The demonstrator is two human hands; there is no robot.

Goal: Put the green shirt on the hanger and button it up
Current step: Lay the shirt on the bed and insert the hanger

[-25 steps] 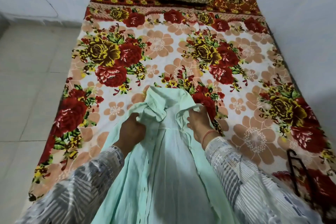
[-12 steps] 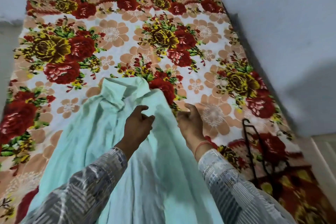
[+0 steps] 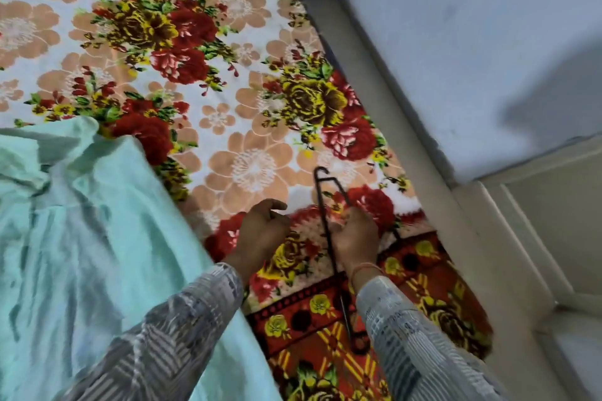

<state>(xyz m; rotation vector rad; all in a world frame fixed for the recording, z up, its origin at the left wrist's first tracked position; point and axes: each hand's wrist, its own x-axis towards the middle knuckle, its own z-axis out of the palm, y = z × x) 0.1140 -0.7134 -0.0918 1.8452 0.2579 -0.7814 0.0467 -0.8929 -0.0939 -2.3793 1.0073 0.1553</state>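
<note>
Gripping one hanger (image 3: 322, 205), right hand (image 3: 355, 234) curls; left hand (image 3: 260, 233) hangs loose beside one shirt (image 3: 81, 238).

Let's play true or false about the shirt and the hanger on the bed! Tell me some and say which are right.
1. The green shirt is already on the hanger. False: it lies on the bed, apart from the hanger.
2. The hanger is black. True.
3. The left hand holds the shirt. False: it holds nothing.
4. The right hand is on the hanger. True.
</note>
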